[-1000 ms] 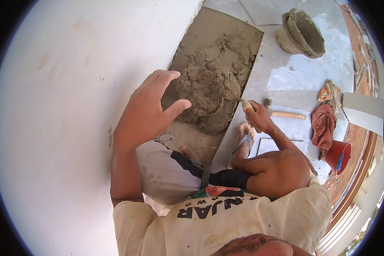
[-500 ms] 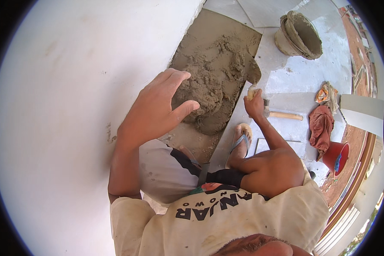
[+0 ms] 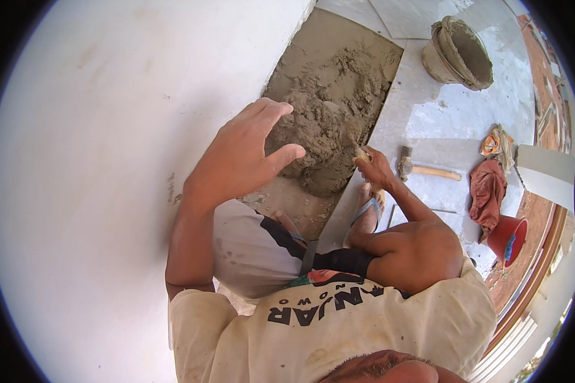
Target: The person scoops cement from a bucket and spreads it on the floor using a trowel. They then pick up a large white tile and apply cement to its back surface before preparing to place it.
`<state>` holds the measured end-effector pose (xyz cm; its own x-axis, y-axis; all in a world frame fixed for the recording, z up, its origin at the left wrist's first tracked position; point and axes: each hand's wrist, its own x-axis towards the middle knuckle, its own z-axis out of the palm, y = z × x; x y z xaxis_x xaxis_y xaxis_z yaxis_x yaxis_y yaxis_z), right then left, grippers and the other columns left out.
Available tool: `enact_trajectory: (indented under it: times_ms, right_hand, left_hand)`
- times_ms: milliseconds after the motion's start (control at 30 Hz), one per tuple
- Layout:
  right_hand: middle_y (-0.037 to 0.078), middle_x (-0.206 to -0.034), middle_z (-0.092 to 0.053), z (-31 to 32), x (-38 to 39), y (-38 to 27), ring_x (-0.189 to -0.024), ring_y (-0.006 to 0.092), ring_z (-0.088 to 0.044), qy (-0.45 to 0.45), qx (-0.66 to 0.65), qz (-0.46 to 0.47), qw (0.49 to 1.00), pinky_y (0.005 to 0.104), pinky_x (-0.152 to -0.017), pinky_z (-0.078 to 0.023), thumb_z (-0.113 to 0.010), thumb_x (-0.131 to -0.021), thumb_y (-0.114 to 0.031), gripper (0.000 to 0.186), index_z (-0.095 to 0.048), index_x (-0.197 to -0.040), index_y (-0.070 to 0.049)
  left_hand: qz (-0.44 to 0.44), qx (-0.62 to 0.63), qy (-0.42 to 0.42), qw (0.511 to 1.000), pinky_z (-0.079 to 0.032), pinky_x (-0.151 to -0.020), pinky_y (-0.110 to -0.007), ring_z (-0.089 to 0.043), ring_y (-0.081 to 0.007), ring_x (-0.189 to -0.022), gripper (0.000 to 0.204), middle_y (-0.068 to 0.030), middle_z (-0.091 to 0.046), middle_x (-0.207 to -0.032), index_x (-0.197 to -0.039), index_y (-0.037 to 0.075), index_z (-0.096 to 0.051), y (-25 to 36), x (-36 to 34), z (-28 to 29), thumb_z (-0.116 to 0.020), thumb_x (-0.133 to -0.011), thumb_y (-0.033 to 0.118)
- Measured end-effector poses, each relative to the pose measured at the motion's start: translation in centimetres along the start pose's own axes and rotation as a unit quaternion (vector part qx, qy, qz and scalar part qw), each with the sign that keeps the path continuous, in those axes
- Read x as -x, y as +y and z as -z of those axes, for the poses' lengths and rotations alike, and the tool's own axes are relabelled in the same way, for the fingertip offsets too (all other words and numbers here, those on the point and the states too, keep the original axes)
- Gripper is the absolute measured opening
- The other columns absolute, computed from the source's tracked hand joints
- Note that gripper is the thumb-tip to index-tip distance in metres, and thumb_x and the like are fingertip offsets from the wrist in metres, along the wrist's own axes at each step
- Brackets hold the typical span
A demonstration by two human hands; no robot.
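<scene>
Shirt: one, cream (image 3: pixel 338 325), dark lettering across its front.
Hands: two, both the person's own.
Left hand (image 3: pixel 243 153): raised near the white wall (image 3: pixel 108 166), thumb and fingers spread apart, grasping nothing; whether it touches the wall, I cannot tell.
Right hand (image 3: pixel 377 169): fingers curled around the handle of one trowel (image 3: pixel 362 155).
Trowel: at the right edge of the mortar, handle toward the person; its blade is hard to tell from the mortar.
Feet: two, in strapped sandals; the right foot (image 3: pixel 364 214) shows more, the left foot (image 3: pixel 289 225) is partly hidden.
Mortar: one wet grey-brown bed (image 3: pixel 319 124), between the wall and the pale floor (image 3: pixel 421 121), heaped in the middle, smoother at the far end.
Tile: one pale square piece (image 3: pixel 437 220), partly hidden by the right arm.
Hammer (image 3: pixel 431 172): one, wooden-handled, lying just right of the right hand.
Red bucket (image 3: pixel 503 237): one, tipped, something blue at its mouth.
Cloth: one, reddish (image 3: pixel 488 191), next to that bucket.
Bundle: one, orange and whitish (image 3: pixel 497 142), just beyond the cloth.
Caked bucket (image 3: pixel 450 57): farthest, mortar-smeared; one or two nested, I cannot tell.
</scene>
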<state>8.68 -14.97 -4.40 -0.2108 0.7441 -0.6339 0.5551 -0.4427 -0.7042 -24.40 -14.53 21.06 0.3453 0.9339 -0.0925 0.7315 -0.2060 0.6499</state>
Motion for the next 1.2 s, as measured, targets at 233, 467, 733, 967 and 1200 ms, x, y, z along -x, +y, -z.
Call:
enact_trajectory:
  times_ms: [233,467,733,967,1200]
  right_hand:
    - [0.006,-0.074,-0.061,0.8,1.4,-0.5,-0.062,0.0137,-0.059,-0.128,-0.05,-0.015,0.99,0.0293,-0.06,-0.049,-0.064,-0.087,-0.022,0.027,-0.064,-0.103,-0.001]
    - [0.005,-0.078,-0.061,1.9,4.8,-2.7,-0.063,0.0125,-0.059,0.0,-0.154,0.015,0.988,0.0302,-0.06,-0.05,-0.063,-0.088,-0.018,0.025,-0.057,-0.104,0.001]
    - [0.028,-0.091,-0.065,0.1,-0.2,-2.1,-0.082,0.0417,-0.067,0.27,0.011,0.053,0.961,0.0508,-0.074,-0.054,-0.066,-0.086,-0.019,0.045,-0.039,-0.117,0.002]
    - [0.035,-0.093,-0.064,2.3,-1.9,-0.9,-0.086,0.0528,-0.064,0.326,0.094,0.072,0.938,0.0563,-0.078,-0.05,-0.064,-0.088,-0.025,0.05,-0.038,-0.122,-0.001]
    - [0.033,-0.094,-0.066,3.5,2.2,-1.6,-0.089,0.0506,-0.065,0.085,0.145,0.059,0.984,0.0539,-0.082,-0.049,-0.056,-0.093,-0.03,0.047,-0.044,-0.13,-0.004]
  left_hand:
    - [0.001,0.017,-0.006,1.0,-0.046,-0.097,-0.042,-0.057,-0.0364,-0.114,0.056,-0.0178,-0.059,-0.124,-0.13,-0.003,-0.054,0.6,-0.5,0.1,-0.07,-0.087,0.029]
    - [0.006,-0.005,0.012,1.0,-0.046,-0.1,-0.041,-0.057,-0.0349,-0.117,0.054,-0.0151,-0.059,-0.128,-0.129,0.0,-0.055,0.6,0.4,0.1,-0.074,-0.086,0.027]
    - [-0.006,0.01,-0.014,1.0,-0.046,-0.098,-0.044,-0.056,-0.0374,-0.116,0.054,-0.019,-0.057,-0.128,-0.13,-0.002,-0.053,2.0,0.6,0.0,-0.07,-0.087,0.027]
    - [0.015,0.0,-0.004,1.0,-0.046,-0.099,-0.042,-0.057,-0.0365,-0.117,0.054,-0.017,-0.059,-0.127,-0.129,-0.001,-0.054,1.8,1.0,-0.2,-0.073,-0.085,0.026]
    - [0.007,0.014,0.008,1.0,-0.047,-0.099,-0.041,-0.058,-0.0356,-0.116,0.055,-0.0152,-0.06,-0.127,-0.129,0.0,-0.055,1.7,0.7,-0.2,-0.075,-0.085,0.025]
